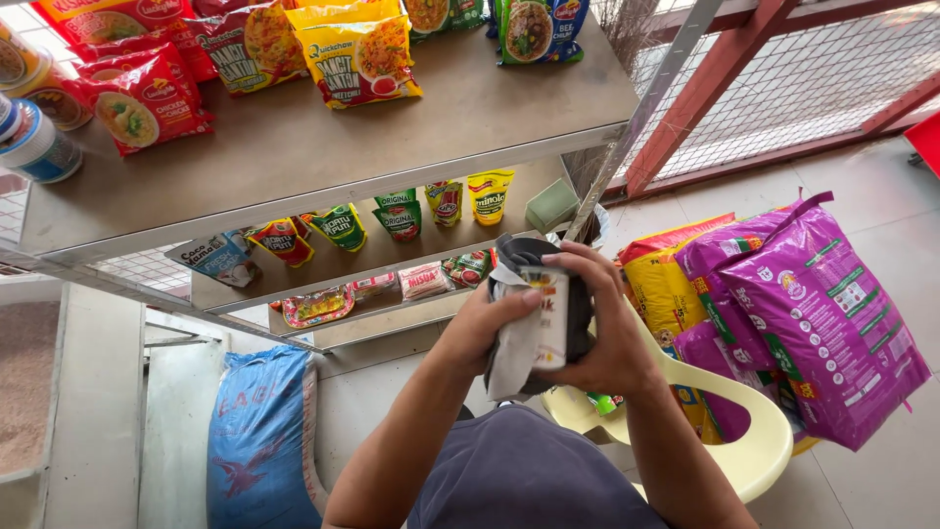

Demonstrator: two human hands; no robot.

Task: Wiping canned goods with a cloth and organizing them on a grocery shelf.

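Observation:
Both my hands hold a small stack of black and white sachet packs in front of my chest. My left hand grips the stack's left side with the thumb across the front. My right hand wraps around its right side and top. The stack hangs below the front edge of a grey metal shelf rack, apart from it.
Noodle packets and a can lie on the top shelf; small pouches stand on lower shelves. A pale yellow plastic chair at right carries purple bags and a yellow bag. A blue sack leans at lower left.

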